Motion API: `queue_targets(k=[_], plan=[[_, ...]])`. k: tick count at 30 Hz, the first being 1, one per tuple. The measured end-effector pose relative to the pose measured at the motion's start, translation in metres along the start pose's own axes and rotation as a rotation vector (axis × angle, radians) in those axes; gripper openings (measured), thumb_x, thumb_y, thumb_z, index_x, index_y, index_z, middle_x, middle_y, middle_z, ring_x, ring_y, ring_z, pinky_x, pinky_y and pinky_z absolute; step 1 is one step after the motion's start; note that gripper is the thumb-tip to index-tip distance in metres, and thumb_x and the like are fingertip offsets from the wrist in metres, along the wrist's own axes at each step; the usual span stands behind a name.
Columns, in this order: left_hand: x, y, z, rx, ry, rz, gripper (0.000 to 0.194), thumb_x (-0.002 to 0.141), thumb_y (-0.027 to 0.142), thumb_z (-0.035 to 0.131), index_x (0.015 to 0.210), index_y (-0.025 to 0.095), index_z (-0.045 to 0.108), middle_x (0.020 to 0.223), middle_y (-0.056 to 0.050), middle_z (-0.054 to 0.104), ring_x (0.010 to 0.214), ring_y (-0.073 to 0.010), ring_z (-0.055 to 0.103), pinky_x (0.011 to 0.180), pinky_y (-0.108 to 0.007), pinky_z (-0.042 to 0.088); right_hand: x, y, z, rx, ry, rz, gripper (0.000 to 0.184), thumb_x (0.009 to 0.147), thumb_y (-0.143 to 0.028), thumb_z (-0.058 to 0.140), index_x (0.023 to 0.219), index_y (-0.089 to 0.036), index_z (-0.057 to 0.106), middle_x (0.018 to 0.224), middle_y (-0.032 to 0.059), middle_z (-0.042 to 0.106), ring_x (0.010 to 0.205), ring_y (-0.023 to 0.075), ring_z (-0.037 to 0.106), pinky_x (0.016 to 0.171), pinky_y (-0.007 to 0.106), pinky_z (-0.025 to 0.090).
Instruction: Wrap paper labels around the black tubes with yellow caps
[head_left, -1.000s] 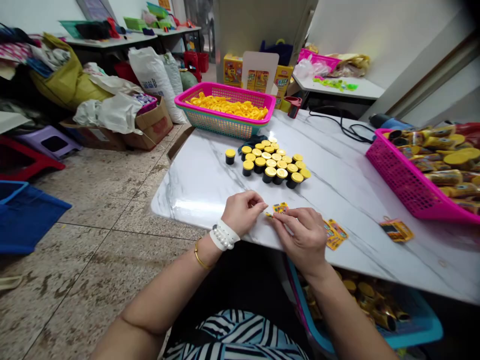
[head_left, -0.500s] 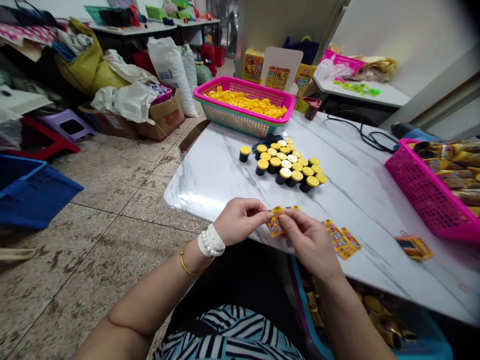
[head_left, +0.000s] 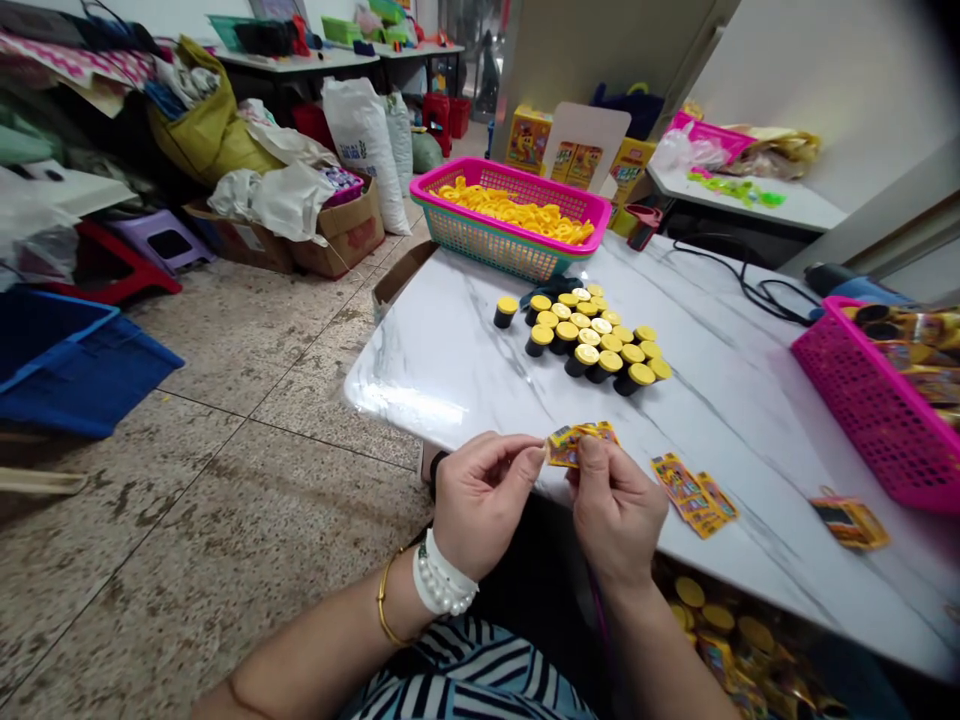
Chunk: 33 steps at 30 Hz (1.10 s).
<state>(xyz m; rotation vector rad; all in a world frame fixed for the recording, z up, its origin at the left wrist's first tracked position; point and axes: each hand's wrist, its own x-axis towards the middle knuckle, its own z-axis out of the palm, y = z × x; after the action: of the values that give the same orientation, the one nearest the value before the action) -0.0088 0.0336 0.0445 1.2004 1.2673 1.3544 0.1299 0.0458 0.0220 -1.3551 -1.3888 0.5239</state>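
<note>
My left hand and my right hand both pinch a small yellow and orange printed label, held just above the near edge of the white marble table. The left fingers grip its left end and the right fingers grip its right side. A small heap of the same labels lies on the table to the right of my right hand. Beyond my hands stands a cluster of several black pots with yellow caps.
A pink and teal basket of yellow rings sits at the table's far end. A pink basket of yellow-capped tubes is at the right, a lone label near it. Tubes fill a bin under the table. Boxes, bags and stools crowd the floor left.
My hands have lifted the label off the table and drawn it towards me. The camera has shifted, so the table sits further right in view.
</note>
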Motion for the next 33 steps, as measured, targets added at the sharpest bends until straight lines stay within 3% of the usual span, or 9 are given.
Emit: queue_targets(k=[11,15,19,21,23,25,27,30,33], plan=[[0.010,-0.006,-0.010,-0.285,0.006,-0.121,0.020,0.074,0.032,0.080,0.081,0.014,0.076,0.077,-0.004,0.066,0.065,-0.0117,0.057,0.063,-0.025,0.049,0.000,-0.012,0.010,-0.102,-0.099,-0.266,0.016,0.093,-0.020,0.061,0.078,-0.019,0.065,0.067,-0.0017,0.060,0.060,0.0117,0.053,0.060,0.026,0.043],[0.015,-0.008,-0.021,-0.270,0.025,-0.113,0.022,0.069,0.031,0.083,0.079,0.013,0.078,0.079,-0.006,0.068,0.066,-0.0114,0.057,0.060,-0.023,0.048,0.009,-0.022,0.014,-0.159,-0.285,-0.355,0.024,0.095,-0.020,0.058,0.071,-0.019,0.063,0.063,-0.0020,0.057,0.057,0.0109,0.051,0.057,0.025,0.041],[0.024,-0.011,-0.038,-0.348,0.035,-0.253,0.025,0.073,0.036,0.080,0.077,0.011,0.075,0.056,-0.001,0.061,0.040,-0.0046,0.043,0.039,-0.018,0.030,0.048,-0.036,0.022,-0.249,-0.318,-0.466,0.017,0.094,-0.027,0.061,0.081,-0.021,0.070,0.068,0.0000,0.065,0.061,0.0140,0.058,0.060,0.028,0.045],[0.032,-0.010,-0.043,-0.447,0.040,-0.283,0.028,0.071,0.038,0.082,0.075,0.012,0.073,0.054,0.000,0.061,0.035,-0.0034,0.041,0.035,-0.017,0.025,0.083,-0.038,0.036,-0.362,-0.234,-0.601,0.013,0.091,-0.030,0.064,0.089,-0.019,0.072,0.084,0.0053,0.073,0.081,0.0207,0.065,0.079,0.035,0.050],[0.041,-0.008,-0.047,-0.548,0.063,-0.296,0.031,0.065,0.037,0.086,0.073,0.012,0.070,0.060,-0.001,0.066,0.033,-0.0024,0.042,0.033,-0.016,0.024,0.123,-0.034,0.055,-0.560,-0.203,-0.707,0.021,0.087,-0.033,0.069,0.102,-0.018,0.072,0.103,0.0107,0.074,0.103,0.0297,0.063,0.095,0.046,0.046],[0.050,-0.006,-0.049,-0.614,0.070,-0.320,0.033,0.061,0.035,0.089,0.073,0.011,0.069,0.067,-0.003,0.070,0.033,-0.0006,0.041,0.032,-0.014,0.022,0.160,-0.026,0.077,-0.722,-0.293,-0.731,0.031,0.081,-0.027,0.074,0.110,-0.017,0.071,0.117,0.0135,0.071,0.119,0.0365,0.056,0.102,0.055,0.040],[0.056,-0.003,-0.052,-0.641,0.058,-0.348,0.033,0.059,0.032,0.090,0.074,0.010,0.071,0.071,-0.005,0.072,0.033,0.0012,0.040,0.033,-0.013,0.020,0.186,-0.020,0.094,-0.782,-0.423,-0.746,0.019,0.082,-0.022,0.069,0.098,-0.013,0.073,0.097,0.0107,0.075,0.116,0.0328,0.058,0.100,0.052,0.039],[0.058,-0.001,-0.060,-0.658,0.072,-0.394,0.033,0.057,0.030,0.091,0.075,0.009,0.072,0.069,-0.004,0.071,0.034,0.0016,0.040,0.033,-0.012,0.019,0.192,-0.025,0.100,-0.785,-0.475,-0.765,0.012,0.084,-0.018,0.062,0.080,-0.011,0.071,0.075,0.0077,0.071,0.103,0.0268,0.062,0.095,0.045,0.041],[0.051,0.001,-0.069,-0.662,0.075,-0.446,0.032,0.057,0.031,0.091,0.074,0.010,0.073,0.063,-0.002,0.068,0.039,-0.0004,0.044,0.033,-0.012,0.018,0.158,-0.041,0.075,-0.762,-0.454,-0.787,0.011,0.081,-0.021,0.065,0.087,-0.013,0.069,0.083,0.0112,0.071,0.096,0.0279,0.062,0.090,0.043,0.046]])
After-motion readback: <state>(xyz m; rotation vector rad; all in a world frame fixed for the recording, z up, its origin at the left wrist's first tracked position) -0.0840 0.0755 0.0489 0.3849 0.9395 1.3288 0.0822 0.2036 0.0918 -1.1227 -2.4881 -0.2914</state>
